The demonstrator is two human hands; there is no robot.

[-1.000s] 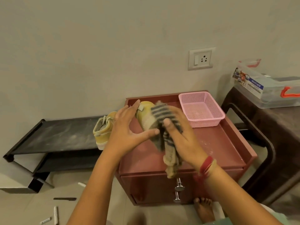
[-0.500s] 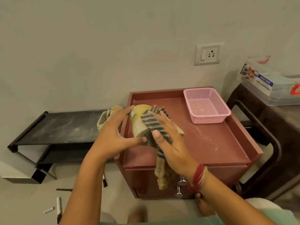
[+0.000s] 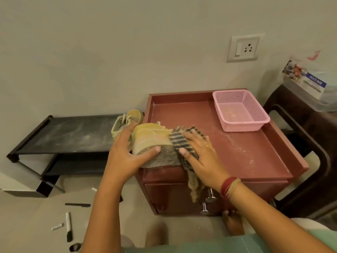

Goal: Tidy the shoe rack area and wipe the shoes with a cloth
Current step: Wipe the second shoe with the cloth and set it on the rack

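My left hand [image 3: 125,154] grips the yellow shoe [image 3: 149,137], fingers curled round its upper and thumb on the sole, at the front left corner of the red desk [image 3: 237,152]. My right hand [image 3: 202,154] lies flat, fingers straight, pressing the striped cloth [image 3: 179,141] against the toe end. The shoe reaches past the desk's edge, so I judge a hard push could knock it toward the floor. Nothing pinches the cloth, so its hanging tail might slip free or catch the drawer knobs. The desk top shows pale dusty streaks, with a pink basket [image 3: 244,126] at its back right. The second shoe [image 3: 121,121] sits on the dusty black shoe rack [image 3: 73,134], and a marker [image 3: 68,226] lies on the floor.
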